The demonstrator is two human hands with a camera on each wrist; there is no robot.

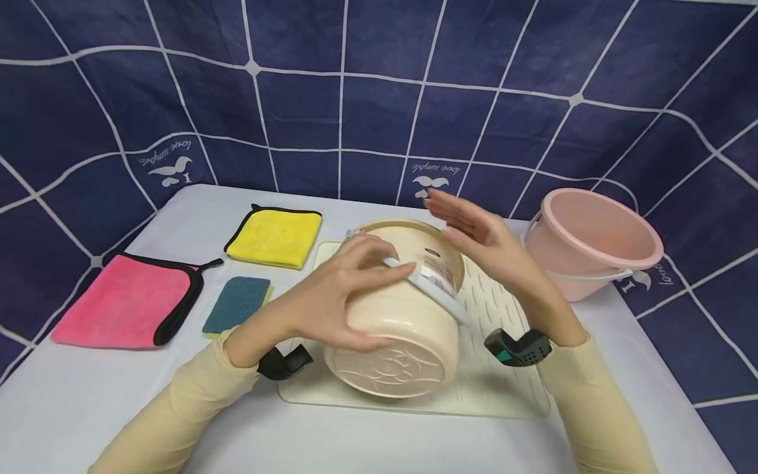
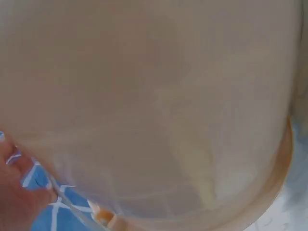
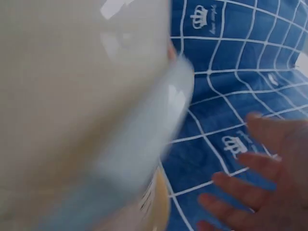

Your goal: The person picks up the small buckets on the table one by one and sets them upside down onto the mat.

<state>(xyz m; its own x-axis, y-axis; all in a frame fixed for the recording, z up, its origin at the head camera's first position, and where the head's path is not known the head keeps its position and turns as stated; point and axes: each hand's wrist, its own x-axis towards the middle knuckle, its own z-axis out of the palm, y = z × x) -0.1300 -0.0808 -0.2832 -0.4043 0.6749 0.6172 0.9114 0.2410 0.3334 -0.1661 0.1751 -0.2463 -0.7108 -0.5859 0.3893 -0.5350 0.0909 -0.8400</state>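
A cream plastic bucket (image 1: pixel 397 309) lies tipped on its side, with its embossed base toward me. A pale grip sits on its handle (image 1: pixel 432 293), across the bucket's side. My left hand (image 1: pixel 331 289) holds the bucket from the left, its thumb near the base edge and a finger by the handle grip. In the left wrist view the bucket wall (image 2: pixel 154 96) fills most of the frame. My right hand (image 1: pixel 485 243) is raised at the bucket's upper right, fingers extended and holding nothing. The right wrist view shows those fingers spread, apart from the bucket (image 3: pixel 72 72).
A ridged cream mat (image 1: pixel 503 388) lies under the bucket. To the left are a yellow cloth (image 1: pixel 275 237), a pink cloth (image 1: pixel 127 303) and a blue-green sponge (image 1: pixel 237 304). At the right stands a pink bucket (image 1: pixel 598 243). Blue checked fabric (image 1: pixel 379 112) hangs behind the table.
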